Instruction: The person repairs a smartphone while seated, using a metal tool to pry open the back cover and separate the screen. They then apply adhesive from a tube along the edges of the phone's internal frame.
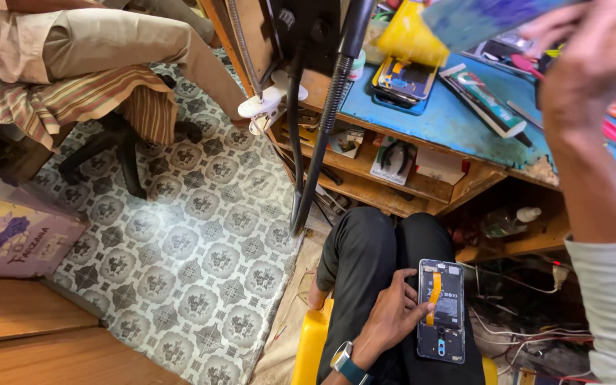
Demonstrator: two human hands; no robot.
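Note:
An opened phone (441, 310) with its back off lies on my right thigh, showing an orange ribbon cable and dark inner parts. My left hand (392, 319), a watch on its wrist, holds the phone's left edge with the thumb pressed on the ribbon. Raised at the upper right, close to the camera and blurred, my right hand (593, 57) grips a flat blue glossy panel (486, 18) above the workbench. A white sleeve covers that forearm.
A blue-topped wooden workbench (458, 121) carries another phone in a blue tray (402, 82), a yellow object (409, 32) and small tools. Shelves below hold pliers and boxes. A black flexible arm (322, 128) hangs down. Another person sits on a chair (94, 64) at upper left. Wires (522, 321) lie at right.

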